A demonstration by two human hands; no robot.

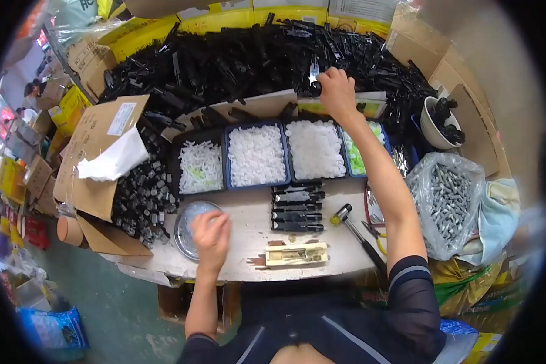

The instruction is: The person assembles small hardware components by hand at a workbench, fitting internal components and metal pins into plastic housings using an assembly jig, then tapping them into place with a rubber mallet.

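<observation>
the right hand (pixel 338 91) reaches far forward; the left hand (pixel 210 238) curls nearer.

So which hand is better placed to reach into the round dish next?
Likely the left hand: it is at the round dish, while the right hand is stretched out to the heap of black parts at the back.

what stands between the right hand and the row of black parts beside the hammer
Between the right hand and the black parts lie a low card strip and, nearer the parts, a tray of white pieces.
</observation>
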